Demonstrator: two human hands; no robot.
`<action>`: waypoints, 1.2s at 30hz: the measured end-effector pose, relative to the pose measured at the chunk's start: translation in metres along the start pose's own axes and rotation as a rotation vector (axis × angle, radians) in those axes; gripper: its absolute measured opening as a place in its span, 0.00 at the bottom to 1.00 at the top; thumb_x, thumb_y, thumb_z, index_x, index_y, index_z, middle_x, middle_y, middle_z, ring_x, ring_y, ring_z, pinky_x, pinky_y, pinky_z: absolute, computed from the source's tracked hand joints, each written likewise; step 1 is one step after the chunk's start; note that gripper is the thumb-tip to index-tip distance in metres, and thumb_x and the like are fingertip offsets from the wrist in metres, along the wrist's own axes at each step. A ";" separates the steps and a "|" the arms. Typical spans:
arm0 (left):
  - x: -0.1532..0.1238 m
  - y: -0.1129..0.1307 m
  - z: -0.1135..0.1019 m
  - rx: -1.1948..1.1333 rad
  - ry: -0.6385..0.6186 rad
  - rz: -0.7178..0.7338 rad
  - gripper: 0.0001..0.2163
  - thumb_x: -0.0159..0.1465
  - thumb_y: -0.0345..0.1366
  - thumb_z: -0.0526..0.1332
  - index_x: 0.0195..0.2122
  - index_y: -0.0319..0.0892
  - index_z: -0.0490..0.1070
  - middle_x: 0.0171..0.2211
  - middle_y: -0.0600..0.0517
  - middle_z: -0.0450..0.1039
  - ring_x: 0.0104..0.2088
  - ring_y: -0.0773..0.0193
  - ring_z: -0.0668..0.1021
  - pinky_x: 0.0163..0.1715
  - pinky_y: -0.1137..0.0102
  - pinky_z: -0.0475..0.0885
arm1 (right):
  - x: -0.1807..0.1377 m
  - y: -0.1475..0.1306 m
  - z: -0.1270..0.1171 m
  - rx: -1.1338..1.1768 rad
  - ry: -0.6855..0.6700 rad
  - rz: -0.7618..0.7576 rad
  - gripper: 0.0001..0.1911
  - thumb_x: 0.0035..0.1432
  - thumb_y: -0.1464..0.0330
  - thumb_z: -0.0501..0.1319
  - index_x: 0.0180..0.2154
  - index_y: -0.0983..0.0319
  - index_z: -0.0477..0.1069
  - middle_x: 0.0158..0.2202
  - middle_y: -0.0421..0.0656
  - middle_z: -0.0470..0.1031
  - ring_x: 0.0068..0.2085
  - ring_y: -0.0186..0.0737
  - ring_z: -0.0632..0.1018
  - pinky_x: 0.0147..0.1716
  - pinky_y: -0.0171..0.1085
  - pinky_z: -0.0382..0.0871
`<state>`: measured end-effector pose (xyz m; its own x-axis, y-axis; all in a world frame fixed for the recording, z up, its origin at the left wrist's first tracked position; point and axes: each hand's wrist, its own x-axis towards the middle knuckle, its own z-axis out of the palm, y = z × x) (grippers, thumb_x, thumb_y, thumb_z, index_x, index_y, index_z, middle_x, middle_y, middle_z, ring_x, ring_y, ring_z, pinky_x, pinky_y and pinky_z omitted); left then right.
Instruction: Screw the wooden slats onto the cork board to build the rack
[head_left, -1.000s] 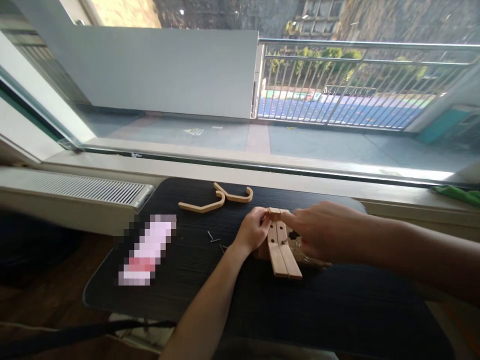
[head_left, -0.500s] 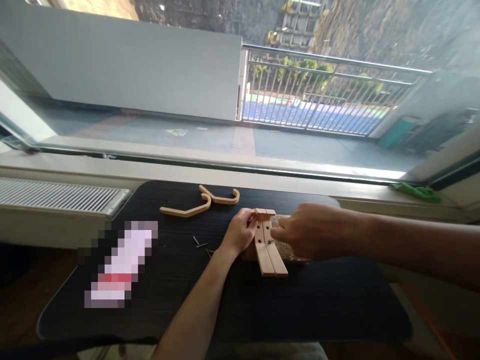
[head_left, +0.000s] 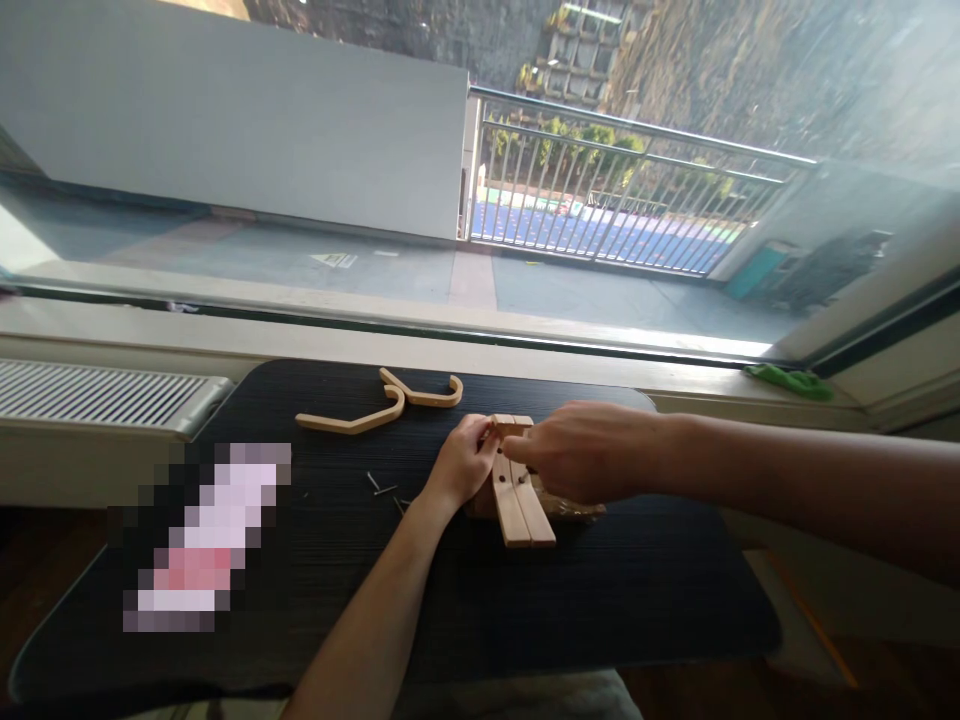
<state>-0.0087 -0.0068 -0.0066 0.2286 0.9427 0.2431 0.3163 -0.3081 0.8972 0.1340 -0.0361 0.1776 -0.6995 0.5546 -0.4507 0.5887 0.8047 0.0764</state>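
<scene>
Two pale curved wooden pieces [head_left: 519, 518] with dark holes lie side by side on the black table. At their far left edge, my left hand [head_left: 461, 465] is closed on them, its fingertips partly hidden. My right hand [head_left: 570, 452] is over their upper right part with curled fingers. Its index fingertip reaches the upper left hole; anything it pinches is hidden. A metal fastener [head_left: 523, 478] stands in a lower hole of the right piece. Beneath the wood is a clear plastic wrapping [head_left: 577, 508].
Two hook-shaped wooden pieces [head_left: 351, 424] lie toward the back. Several loose screws [head_left: 385, 490] lie left of my left forearm. A pixelated pink-white item [head_left: 217, 520] is on the table's left side. A radiator [head_left: 112, 400] and window sill [head_left: 322, 345] border the table [head_left: 300, 590].
My right hand has moved left across the wooden pieces, from their right edge to over the upper holes. My left hand stays on the pieces. The whole view has shifted slightly.
</scene>
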 end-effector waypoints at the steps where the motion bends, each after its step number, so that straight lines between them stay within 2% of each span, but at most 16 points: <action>1: 0.000 0.000 0.000 0.002 0.003 0.001 0.07 0.66 0.33 0.57 0.35 0.41 0.74 0.36 0.48 0.74 0.39 0.59 0.77 0.42 0.67 0.71 | -0.001 0.000 0.000 0.018 0.007 0.022 0.15 0.62 0.76 0.54 0.50 0.62 0.69 0.30 0.46 0.80 0.26 0.44 0.78 0.22 0.38 0.52; 8: 0.001 -0.002 -0.001 0.021 0.009 0.014 0.06 0.65 0.32 0.57 0.35 0.41 0.73 0.37 0.48 0.75 0.40 0.60 0.77 0.44 0.67 0.72 | -0.007 0.000 -0.001 0.240 0.091 0.168 0.13 0.62 0.74 0.55 0.45 0.56 0.71 0.32 0.45 0.80 0.29 0.42 0.78 0.26 0.39 0.59; 16: 0.002 0.000 -0.002 0.024 -0.006 0.001 0.07 0.65 0.33 0.56 0.34 0.41 0.73 0.38 0.47 0.75 0.42 0.58 0.77 0.46 0.66 0.72 | -0.004 -0.008 -0.005 0.285 0.040 0.197 0.10 0.61 0.77 0.56 0.41 0.59 0.71 0.29 0.47 0.79 0.26 0.41 0.77 0.20 0.37 0.57; 22: 0.001 0.001 -0.002 0.030 -0.015 -0.013 0.07 0.65 0.33 0.56 0.35 0.41 0.73 0.38 0.47 0.74 0.42 0.58 0.77 0.46 0.66 0.71 | 0.003 0.000 -0.003 0.346 -0.109 0.231 0.08 0.62 0.71 0.56 0.43 0.63 0.71 0.30 0.47 0.78 0.25 0.40 0.75 0.18 0.34 0.56; 29: 0.001 0.000 -0.002 0.018 -0.009 -0.012 0.07 0.66 0.34 0.56 0.35 0.42 0.73 0.39 0.48 0.75 0.42 0.59 0.77 0.46 0.66 0.72 | 0.008 0.001 0.006 0.354 -0.089 0.272 0.14 0.60 0.71 0.54 0.47 0.65 0.69 0.32 0.49 0.78 0.28 0.44 0.78 0.19 0.34 0.58; 36: 0.001 -0.002 -0.001 0.007 -0.018 -0.011 0.08 0.66 0.37 0.56 0.35 0.42 0.73 0.39 0.47 0.74 0.42 0.58 0.77 0.45 0.66 0.72 | 0.012 -0.007 0.003 0.368 -0.086 0.407 0.17 0.61 0.72 0.53 0.51 0.68 0.67 0.35 0.55 0.79 0.33 0.50 0.81 0.21 0.36 0.63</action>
<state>-0.0102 -0.0053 -0.0083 0.2415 0.9435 0.2268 0.3252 -0.2989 0.8972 0.1226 -0.0357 0.1692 -0.3594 0.7733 -0.5223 0.9180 0.3934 -0.0493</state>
